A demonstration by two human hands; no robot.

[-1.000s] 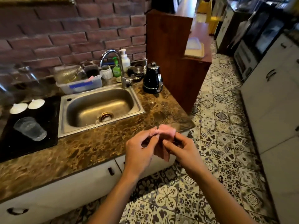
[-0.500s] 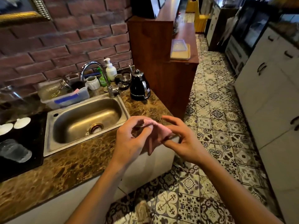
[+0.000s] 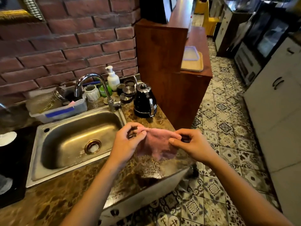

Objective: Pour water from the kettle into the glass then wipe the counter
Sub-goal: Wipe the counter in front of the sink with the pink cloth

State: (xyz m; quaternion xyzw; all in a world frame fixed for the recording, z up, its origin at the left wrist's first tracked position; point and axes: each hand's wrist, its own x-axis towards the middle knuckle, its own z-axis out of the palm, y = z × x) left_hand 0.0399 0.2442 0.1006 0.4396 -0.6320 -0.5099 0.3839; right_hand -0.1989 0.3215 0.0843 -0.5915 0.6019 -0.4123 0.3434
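A pink cloth (image 3: 158, 144) hangs spread between my two hands above the right end of the brown marble counter (image 3: 65, 193). My left hand (image 3: 128, 141) pinches its upper left corner and my right hand (image 3: 189, 142) pinches its upper right corner. The black kettle (image 3: 145, 101) stands upright on the counter behind the cloth, right of the sink. The glass (image 3: 4, 185) lies at the far left edge on a black mat, mostly cut off and blurred.
A steel sink (image 3: 73, 144) with a tap (image 3: 97, 88) lies left of my hands. Behind it stand a plastic tub (image 3: 57, 105), a soap bottle (image 3: 112, 79), a cup and small tins. A wooden cabinet (image 3: 171, 70) rises right of the kettle. White cupboards (image 3: 276, 111) line the tiled aisle.
My hands have pulled apart and the bunched pink cloth is now spread open between them. The view has shifted left and closer to the counter.
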